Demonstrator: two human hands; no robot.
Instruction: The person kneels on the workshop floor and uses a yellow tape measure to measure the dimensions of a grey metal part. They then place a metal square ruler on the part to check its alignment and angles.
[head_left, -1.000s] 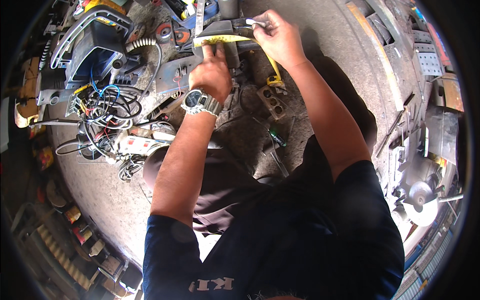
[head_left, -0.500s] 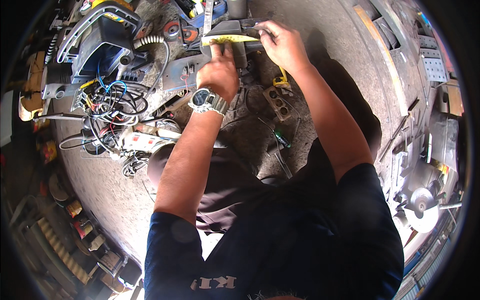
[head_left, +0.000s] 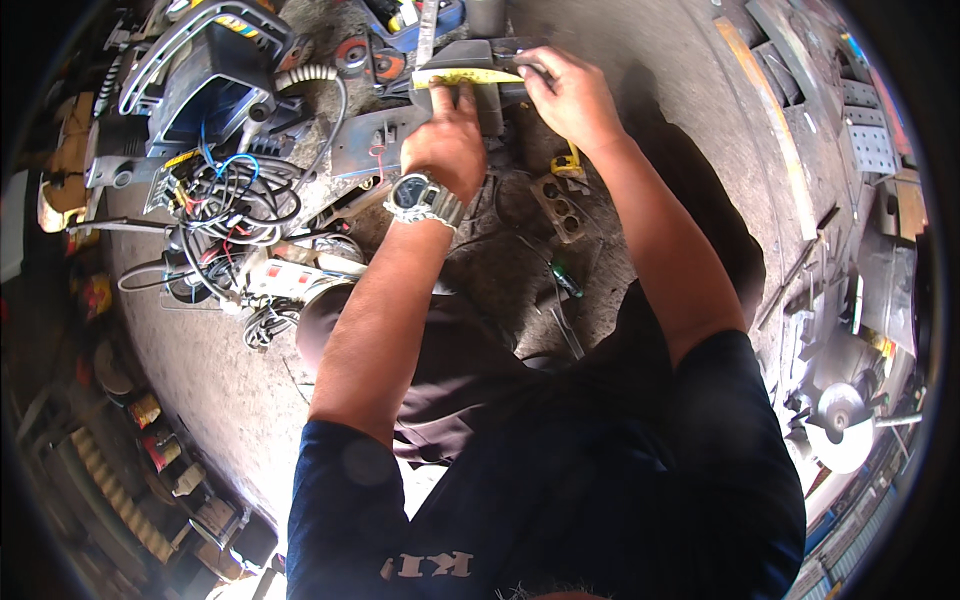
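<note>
A yellow tape blade (head_left: 470, 76) lies across a dark grey piece (head_left: 488, 112), top centre. The left grip (head_left: 445, 150), fingers apart, touches the blade; whether the right grip (head_left: 582, 102), beside its right end, is clamped, I cannot tell.

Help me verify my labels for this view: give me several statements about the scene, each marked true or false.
1. The left grip touches the yellow tape blade. True.
2. The wristwatch is worn on the right arm. False: it is on the left arm.
3. Tangled cables lie left of the left arm. True.
4. The green item is in the right grip. False: it lies on the floor.
</note>
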